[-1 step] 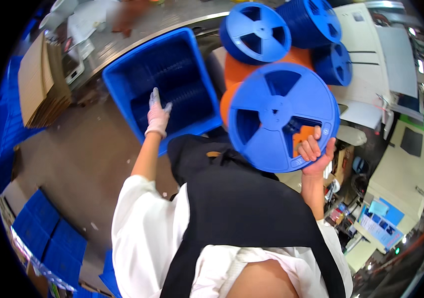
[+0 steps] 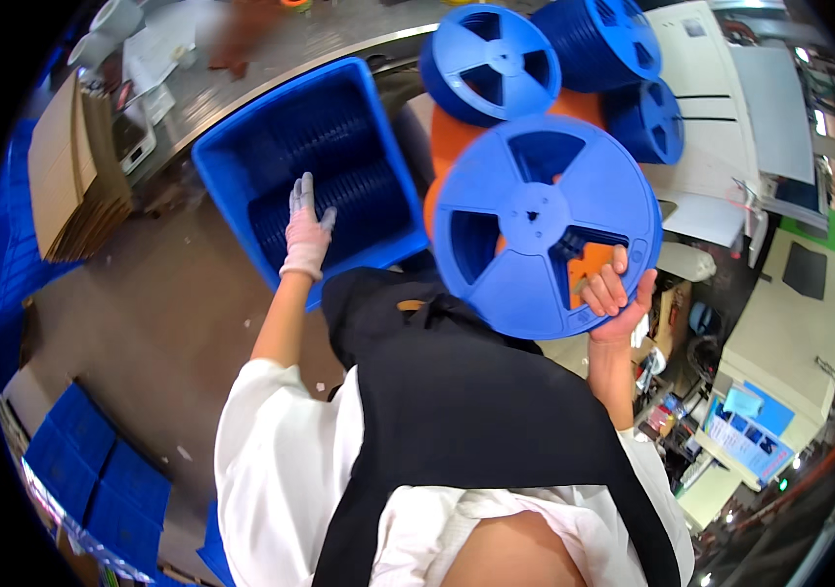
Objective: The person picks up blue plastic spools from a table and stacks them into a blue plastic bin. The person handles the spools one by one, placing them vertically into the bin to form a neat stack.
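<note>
My right hand [image 2: 619,301], bare, grips a large blue reel [image 2: 547,208] by its lower right rim, with fingers curled through one of its cut-out windows. The reel has broad spokes and a small centre hole; whether several are stacked together I cannot tell. On the left, my left hand [image 2: 307,235] wears a pale glove and reaches over a blue plastic bin [image 2: 380,251] with its fingers stretched out. Inside the bin, dark blue reels [image 2: 369,192] stand on edge in rows under that hand. Contact between the glove and the reels is unclear.
Behind the held reel, stacks of smaller blue reels [image 2: 505,64] rest by an orange surface [image 2: 449,137]. A metal worktable [image 2: 325,22] runs along the far side. Folded cardboard [image 2: 64,181] stands far left, blue boxes [image 2: 95,479] lower left. Pale machine housing [image 2: 789,293] fills the right.
The whole view has shifted slightly, so the scene sits a little further left. Both hands keep about the same places and the right hand still grips the reel.
</note>
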`<control>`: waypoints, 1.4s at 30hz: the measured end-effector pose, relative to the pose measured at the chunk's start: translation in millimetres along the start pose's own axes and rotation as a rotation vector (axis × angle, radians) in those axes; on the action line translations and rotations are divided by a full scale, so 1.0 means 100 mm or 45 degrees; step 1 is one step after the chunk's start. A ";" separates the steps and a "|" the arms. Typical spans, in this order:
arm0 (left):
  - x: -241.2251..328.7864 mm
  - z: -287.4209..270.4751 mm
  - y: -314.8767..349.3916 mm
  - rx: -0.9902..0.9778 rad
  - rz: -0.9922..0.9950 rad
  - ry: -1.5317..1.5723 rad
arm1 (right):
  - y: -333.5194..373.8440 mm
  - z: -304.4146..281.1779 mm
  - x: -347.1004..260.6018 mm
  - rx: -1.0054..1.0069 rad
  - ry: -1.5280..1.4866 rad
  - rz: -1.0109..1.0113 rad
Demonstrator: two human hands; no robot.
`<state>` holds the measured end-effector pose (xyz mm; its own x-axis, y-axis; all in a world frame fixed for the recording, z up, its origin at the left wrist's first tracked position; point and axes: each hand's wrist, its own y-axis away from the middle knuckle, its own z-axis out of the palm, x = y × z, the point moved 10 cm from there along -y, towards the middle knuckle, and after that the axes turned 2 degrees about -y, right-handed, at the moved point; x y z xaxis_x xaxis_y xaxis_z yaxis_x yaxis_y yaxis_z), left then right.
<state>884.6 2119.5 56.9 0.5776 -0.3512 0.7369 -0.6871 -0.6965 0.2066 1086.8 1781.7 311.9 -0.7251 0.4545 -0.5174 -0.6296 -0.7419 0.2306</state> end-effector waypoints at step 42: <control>0.04 -0.47 1.22 -0.264 -0.553 1.874 | -0.25 -0.06 0.36 0.230 0.295 0.168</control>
<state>782.5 2062.3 115.3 -0.1013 0.8397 0.5335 -0.7062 -0.4384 0.5560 1078.2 1813.5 282.5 -0.7337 0.2204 -0.6427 -0.5890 -0.6779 0.4399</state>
